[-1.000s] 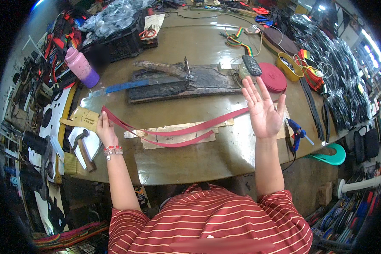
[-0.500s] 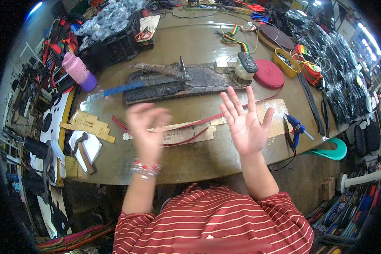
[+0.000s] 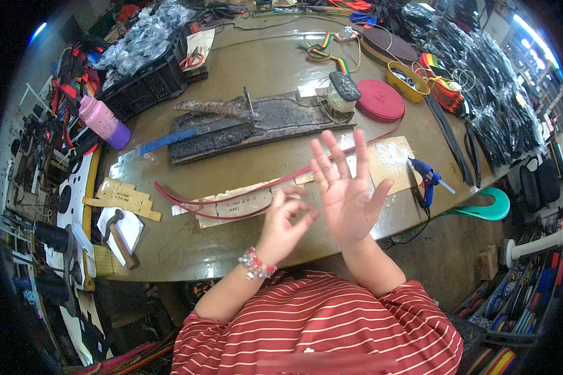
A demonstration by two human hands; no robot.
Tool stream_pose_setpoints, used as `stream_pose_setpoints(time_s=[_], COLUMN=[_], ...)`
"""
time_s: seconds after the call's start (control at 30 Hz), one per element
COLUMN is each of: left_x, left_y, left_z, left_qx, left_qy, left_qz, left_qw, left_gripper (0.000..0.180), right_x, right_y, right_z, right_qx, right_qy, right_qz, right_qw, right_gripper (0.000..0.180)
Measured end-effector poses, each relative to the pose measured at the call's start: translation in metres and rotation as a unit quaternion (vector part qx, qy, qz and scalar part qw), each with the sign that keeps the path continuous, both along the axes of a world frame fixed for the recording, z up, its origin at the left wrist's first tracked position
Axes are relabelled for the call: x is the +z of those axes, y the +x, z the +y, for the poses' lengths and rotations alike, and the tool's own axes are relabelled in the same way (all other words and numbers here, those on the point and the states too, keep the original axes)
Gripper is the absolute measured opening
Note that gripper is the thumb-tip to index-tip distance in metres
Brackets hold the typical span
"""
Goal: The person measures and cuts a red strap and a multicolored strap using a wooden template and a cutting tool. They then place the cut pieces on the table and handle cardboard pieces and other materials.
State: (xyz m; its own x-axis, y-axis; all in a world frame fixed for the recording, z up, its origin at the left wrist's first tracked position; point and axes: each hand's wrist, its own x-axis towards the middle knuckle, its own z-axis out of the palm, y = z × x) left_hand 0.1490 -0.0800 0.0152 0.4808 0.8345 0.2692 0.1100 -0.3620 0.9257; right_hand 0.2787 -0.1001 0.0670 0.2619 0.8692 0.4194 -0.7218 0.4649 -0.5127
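My right hand is raised in front of me, palm toward me, fingers spread, holding nothing. My left hand, with a beaded bracelet on the wrist, is beside it with curled fingers that touch the right palm's heel; it holds nothing I can see. Beyond both hands a long red strap lies looped across pieces of brown cardboard on the worn brown table. Neither hand touches the strap.
A dark scorched board with a blue ruler lies mid-table. A red tape roll, a yellow bowl, a blue glue gun, a pink bottle, a hammer and a black crate surround it.
My left hand has let go of the red strap at the table's left, swung in to the right hand, and curled its fingers. The right hand has pulled back toward me.
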Motion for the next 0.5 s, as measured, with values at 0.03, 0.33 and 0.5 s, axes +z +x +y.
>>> stream_pose_setpoints(time_s=[0.03,0.33,0.5], left_x=[-0.003,-0.015,-0.013], left_y=[0.001,-0.044,-0.065], left_z=[-0.006,0.003,0.011], left_qx=[-0.036,-0.114,-0.032], left_qy=[-0.029,-0.153,-0.150], left_qz=[-0.030,-0.029,-0.100], left_qw=[0.998,0.981,0.983], left_gripper=[0.018,0.031,0.011], right_x=[0.001,-0.042,-0.058], right_y=[0.006,0.019,0.040], right_z=[0.001,-0.011,-0.018], right_qx=[-0.005,-0.074,-0.161], right_qy=[0.012,-0.052,-0.139], right_qz=[0.007,-0.212,-0.315], right_qw=[1.000,0.973,0.925], right_gripper=[0.087,0.057,0.027])
